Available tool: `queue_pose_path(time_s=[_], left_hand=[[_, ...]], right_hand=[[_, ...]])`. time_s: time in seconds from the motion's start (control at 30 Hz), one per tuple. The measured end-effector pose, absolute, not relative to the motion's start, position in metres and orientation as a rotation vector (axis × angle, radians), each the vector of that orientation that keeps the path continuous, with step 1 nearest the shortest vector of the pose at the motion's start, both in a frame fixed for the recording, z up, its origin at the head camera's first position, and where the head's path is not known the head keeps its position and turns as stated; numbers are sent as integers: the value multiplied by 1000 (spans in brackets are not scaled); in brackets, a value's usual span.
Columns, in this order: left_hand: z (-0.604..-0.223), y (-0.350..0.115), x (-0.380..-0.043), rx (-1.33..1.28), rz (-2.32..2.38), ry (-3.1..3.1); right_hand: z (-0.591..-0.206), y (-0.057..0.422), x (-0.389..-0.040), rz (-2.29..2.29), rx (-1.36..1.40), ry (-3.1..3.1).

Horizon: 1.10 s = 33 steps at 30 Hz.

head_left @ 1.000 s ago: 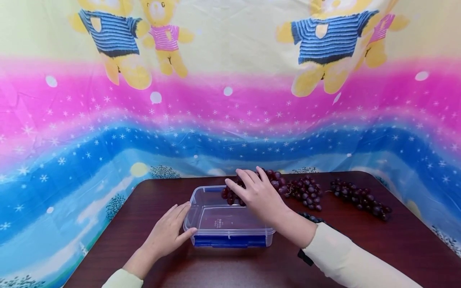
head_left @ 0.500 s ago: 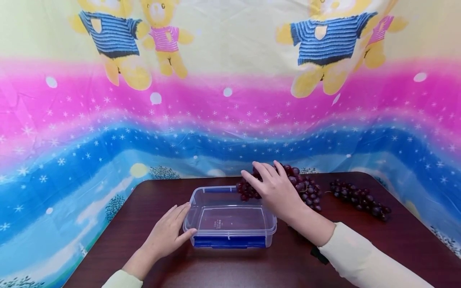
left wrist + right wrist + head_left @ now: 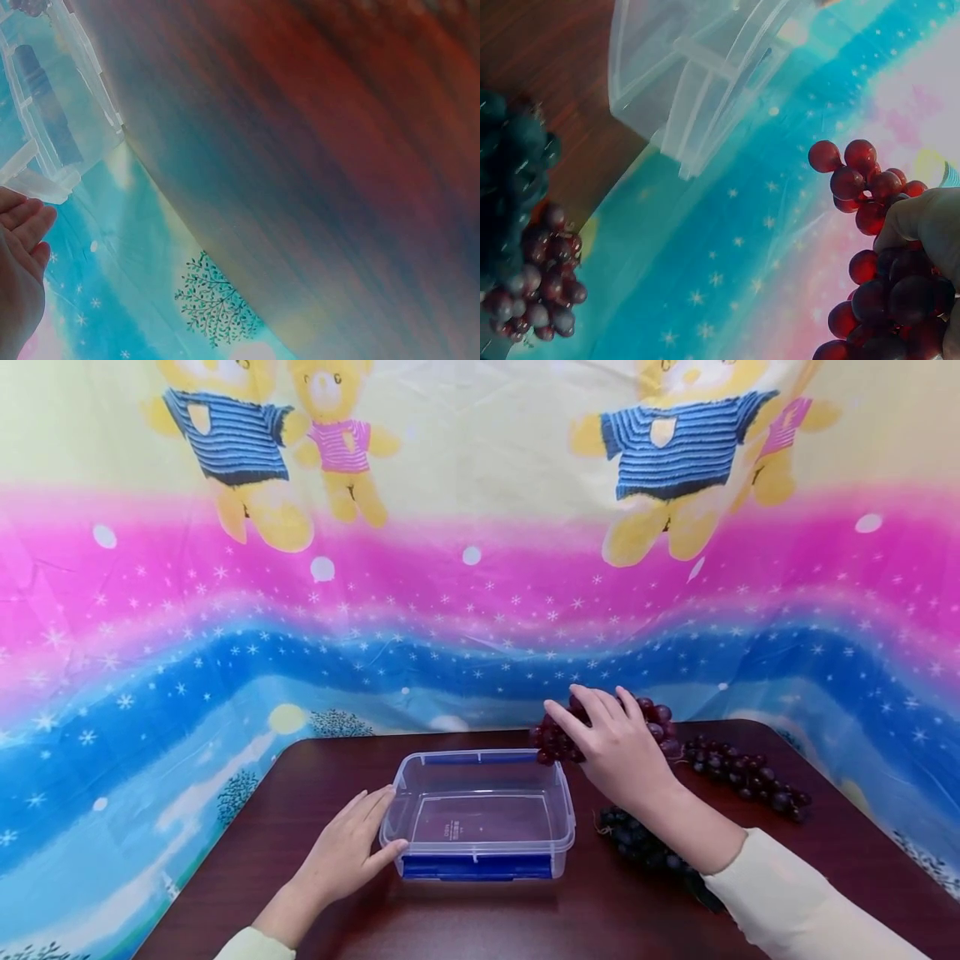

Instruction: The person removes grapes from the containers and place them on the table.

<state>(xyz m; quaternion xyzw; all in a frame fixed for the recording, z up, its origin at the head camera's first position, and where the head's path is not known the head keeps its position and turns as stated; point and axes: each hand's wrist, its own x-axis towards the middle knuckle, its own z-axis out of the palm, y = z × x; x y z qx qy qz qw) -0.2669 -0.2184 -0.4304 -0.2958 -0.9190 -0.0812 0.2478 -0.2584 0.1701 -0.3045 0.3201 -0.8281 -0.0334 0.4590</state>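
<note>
My right hand [image 3: 626, 756] grips a bunch of red grapes [image 3: 553, 739], raised behind the right rear corner of a clear plastic box [image 3: 562, 843]. In the right wrist view, the thumb presses into the red grapes [image 3: 911, 296]. The lidless box has blue clips and nothing inside. With fingers straight, my left hand [image 3: 348, 843] rests against its left wall, the thumb at the front left rim. The left wrist view catches the left hand [image 3: 22, 259] beside a corner of the box [image 3: 49, 187]. Below the right forearm lies a bunch of dark grapes [image 3: 637, 843], partly covered.
Another bunch of red grapes [image 3: 750, 777] lies at the right rear of the brown table [image 3: 480, 922]. A patterned cloth [image 3: 465, 635] hangs behind the table and along its sides. In the right wrist view, dark grapes [image 3: 510, 172] and reddish grapes [image 3: 551, 285] show at the left.
My right hand has carried the red grapes rightward and slightly up, away from above the box. More of the dark grapes now shows. My left hand stays at the box.
</note>
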Motion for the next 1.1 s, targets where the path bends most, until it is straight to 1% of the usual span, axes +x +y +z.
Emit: queue_pose_path(time_s=[0.53,1.1], left_hand=[[-430,-219,-266,-816,-194,-2490],[-430,-219,-266,-822,-187,-2489]], right_hand=[[-316,231,-249,-44,598,-2142],[-332,281,-237,-24,519,-2140]])
